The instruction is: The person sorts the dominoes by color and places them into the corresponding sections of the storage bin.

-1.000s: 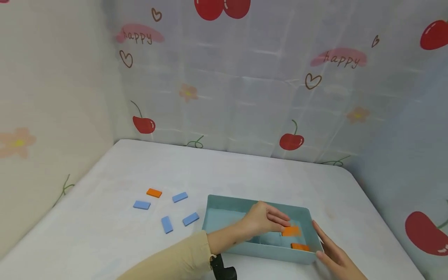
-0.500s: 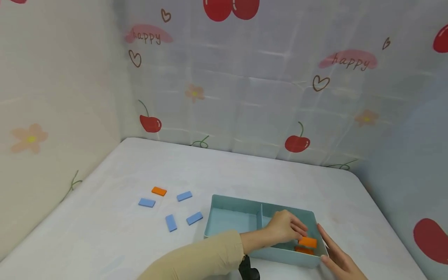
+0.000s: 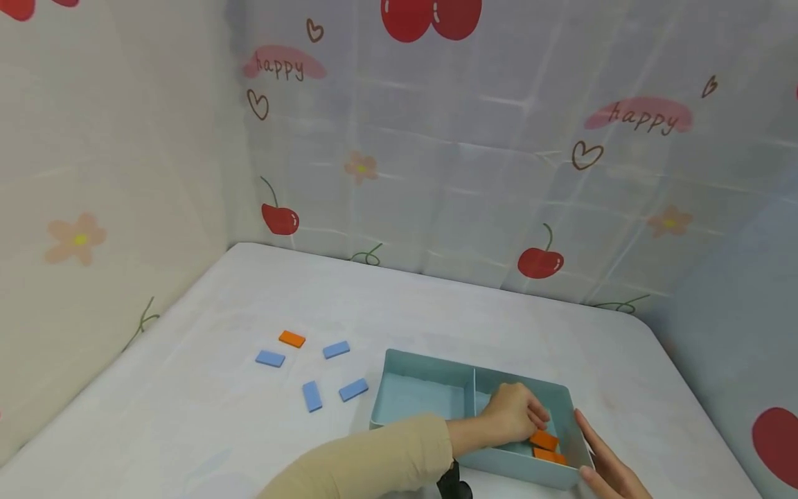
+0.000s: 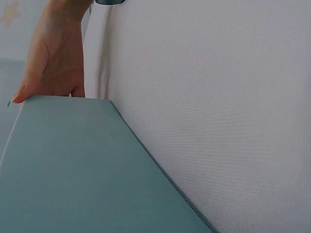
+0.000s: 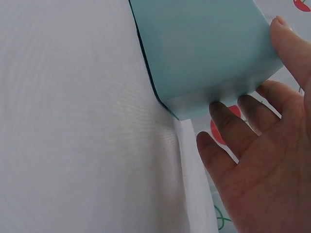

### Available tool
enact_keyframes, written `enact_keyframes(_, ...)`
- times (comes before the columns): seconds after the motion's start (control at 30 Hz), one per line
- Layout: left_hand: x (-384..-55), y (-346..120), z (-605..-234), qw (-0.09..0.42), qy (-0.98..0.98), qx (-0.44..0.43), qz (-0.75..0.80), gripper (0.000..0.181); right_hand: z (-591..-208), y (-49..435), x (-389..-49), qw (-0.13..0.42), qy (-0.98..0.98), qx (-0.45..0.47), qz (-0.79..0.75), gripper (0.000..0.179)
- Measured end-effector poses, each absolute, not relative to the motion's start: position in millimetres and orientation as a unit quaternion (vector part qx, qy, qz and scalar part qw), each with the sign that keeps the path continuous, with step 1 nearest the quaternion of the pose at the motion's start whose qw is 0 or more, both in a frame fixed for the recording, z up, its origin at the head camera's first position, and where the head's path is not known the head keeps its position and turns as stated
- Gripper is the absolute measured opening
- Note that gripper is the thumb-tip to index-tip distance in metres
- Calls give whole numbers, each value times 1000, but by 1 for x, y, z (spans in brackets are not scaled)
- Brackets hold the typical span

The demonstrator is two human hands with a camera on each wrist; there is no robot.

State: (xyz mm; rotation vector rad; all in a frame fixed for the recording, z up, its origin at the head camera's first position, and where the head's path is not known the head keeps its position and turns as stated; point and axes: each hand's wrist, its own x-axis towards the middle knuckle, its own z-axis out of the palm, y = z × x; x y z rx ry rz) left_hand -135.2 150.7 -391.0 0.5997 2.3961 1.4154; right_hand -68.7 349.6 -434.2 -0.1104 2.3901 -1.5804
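A teal two-compartment box (image 3: 424,371) stands near the table's front edge. My left hand (image 3: 537,423) reaches over the box's near wall into the right compartment, fingers curled onto an orange tile (image 3: 545,440). That tile lies partly over a second orange tile (image 3: 552,457). My right hand (image 3: 600,452) rests flat against the outside of the box's right wall, fingers straight and thumb at the near corner. The right wrist view shows those fingers (image 5: 228,121) beside the teal wall (image 5: 204,48). In the left wrist view I see only the box's outer wall (image 4: 73,165) and the right hand (image 4: 51,63) at its edge.
On the white cloth left of the box lie one orange tile (image 3: 291,339) and several blue tiles (image 3: 270,358), (image 3: 337,349), (image 3: 312,396), (image 3: 353,389). The box's left compartment (image 3: 420,402) holds nothing visible. Cherry-patterned curtains close off the back and sides.
My left hand has carried the orange tile from above the box down into the right compartment, onto the other orange tile. The right hand stays at the box's right wall.
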Motion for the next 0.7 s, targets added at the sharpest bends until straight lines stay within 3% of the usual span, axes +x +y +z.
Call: enact_keyframes(0.7,-140,155,-390,113,867,303,380,28,-430,351,-72,108,851,-61,-511,65)
